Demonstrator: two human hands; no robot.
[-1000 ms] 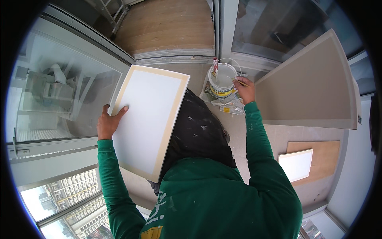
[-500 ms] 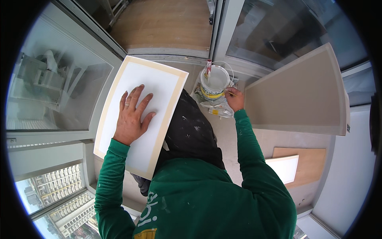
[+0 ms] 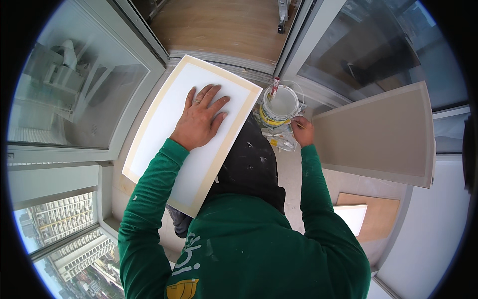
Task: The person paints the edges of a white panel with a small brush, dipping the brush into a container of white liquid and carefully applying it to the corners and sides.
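A white panel (image 3: 164,134) with a cream band along its edges rests tilted across my lap. My left hand (image 3: 200,117) lies on its white face, fingers spread, gripping nothing. To the right, my right hand (image 3: 303,131) is closed around a thin, light stick-like tool (image 3: 299,124); its tip is too small to make out. That hand is beside a white paint bucket (image 3: 273,120) with a yellow band and a wire handle. A brush with a red handle (image 3: 275,85) stands inside the bucket, against its far left rim.
Crumpled plastic (image 3: 282,141) lies under the bucket. A large beige panel (image 3: 378,132) leans at the right. On the floor below it, a small white panel (image 3: 352,217) overlaps a brown board (image 3: 379,216). Glass doors (image 3: 84,89) stand open around a threshold; a window (image 3: 55,214) is lower left.
The whole view has shifted slightly. My left hand has slid a little toward the panel's right side, fingers still spread. My right hand stays beside the bucket with the thin tool.
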